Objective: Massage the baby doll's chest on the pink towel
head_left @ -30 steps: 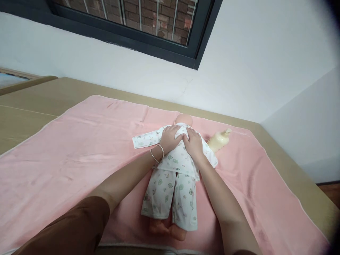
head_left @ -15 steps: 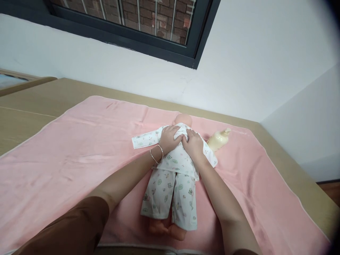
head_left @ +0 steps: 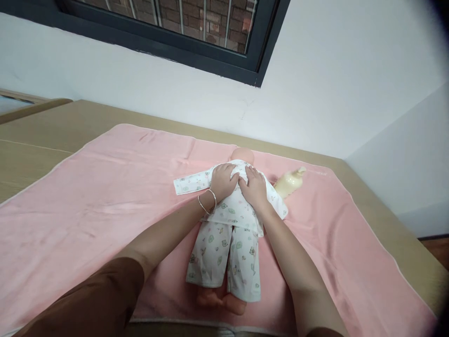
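Note:
A baby doll (head_left: 242,155) lies on a pink blanket (head_left: 105,187), its head toward the wall and its bare feet toward me. It wears a white printed pyjama top (head_left: 233,210) and matching trousers (head_left: 210,252). Flat on the upper part of the top, left of the middle, rests my left hand (head_left: 223,181), with a bangle round the wrist. My right hand (head_left: 255,188) lies flat on the right side of the top, the two thumbs nearly meeting. Both hands have their fingers extended and grip nothing. The doll's face is not visible.
A pale yellow bottle (head_left: 289,182) lies on its side by the doll's right-hand sleeve. Under the blanket is a wooden tabletop (head_left: 98,117), its back edge against a white wall (head_left: 308,84). A dark-framed window (head_left: 210,56) is set above.
The view has shifted slightly, so the scene sits a little higher. Both hands stay on the doll's top in nearly the same place.

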### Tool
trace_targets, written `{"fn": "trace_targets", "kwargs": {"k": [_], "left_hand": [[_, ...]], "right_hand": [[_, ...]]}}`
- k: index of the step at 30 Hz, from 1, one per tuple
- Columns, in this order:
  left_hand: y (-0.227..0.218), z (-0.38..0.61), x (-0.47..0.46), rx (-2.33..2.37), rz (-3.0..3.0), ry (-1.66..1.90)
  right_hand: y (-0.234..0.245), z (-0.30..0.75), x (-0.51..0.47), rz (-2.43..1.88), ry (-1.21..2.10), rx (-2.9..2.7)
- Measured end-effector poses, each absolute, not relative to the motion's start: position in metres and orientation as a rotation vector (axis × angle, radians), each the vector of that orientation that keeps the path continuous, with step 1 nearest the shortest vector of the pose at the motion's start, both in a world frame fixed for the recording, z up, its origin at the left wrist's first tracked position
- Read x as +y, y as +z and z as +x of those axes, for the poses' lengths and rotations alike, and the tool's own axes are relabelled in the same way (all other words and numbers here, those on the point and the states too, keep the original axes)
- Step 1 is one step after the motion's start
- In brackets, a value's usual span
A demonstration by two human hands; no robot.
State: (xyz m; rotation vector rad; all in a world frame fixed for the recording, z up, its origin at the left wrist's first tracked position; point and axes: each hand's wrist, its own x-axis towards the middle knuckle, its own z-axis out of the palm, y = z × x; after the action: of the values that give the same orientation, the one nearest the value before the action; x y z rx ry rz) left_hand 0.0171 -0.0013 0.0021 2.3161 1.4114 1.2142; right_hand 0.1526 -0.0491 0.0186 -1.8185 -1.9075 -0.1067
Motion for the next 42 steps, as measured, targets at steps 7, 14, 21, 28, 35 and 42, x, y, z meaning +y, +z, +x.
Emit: {"fn": "trace_targets", "kwargs": {"k": [7, 14, 21, 28, 35, 42], "left_hand": [[0.001, 0.014, -0.002, 1.296, 2.404, 1.18], [0.001, 0.014, -0.004, 1.273, 2.387, 1.22], [-0.001, 0.017, -0.001, 1.311, 2.357, 1.21], [0.0, 0.015, -0.002, 1.263, 2.376, 1.246], [-0.001, 0.014, -0.004, 1.282, 2.364, 1.393], [0.001, 0.013, -0.012, 1.376, 2.413, 1.48]], "right_hand": [[0.013, 0.158, -0.045, -1.77, -0.044, -1.899], [0.014, 0.157, -0.047, -1.764, -0.079, -1.916], [0.012, 0.158, -0.045, -1.752, -0.048, -1.886], [0.014, 0.158, -0.044, -1.751, -0.029, -1.85], [0.018, 0.148, -0.055, -1.807, -0.296, -1.835], [0.018, 0.141, -0.062, -1.886, -0.477, -1.84]]}}
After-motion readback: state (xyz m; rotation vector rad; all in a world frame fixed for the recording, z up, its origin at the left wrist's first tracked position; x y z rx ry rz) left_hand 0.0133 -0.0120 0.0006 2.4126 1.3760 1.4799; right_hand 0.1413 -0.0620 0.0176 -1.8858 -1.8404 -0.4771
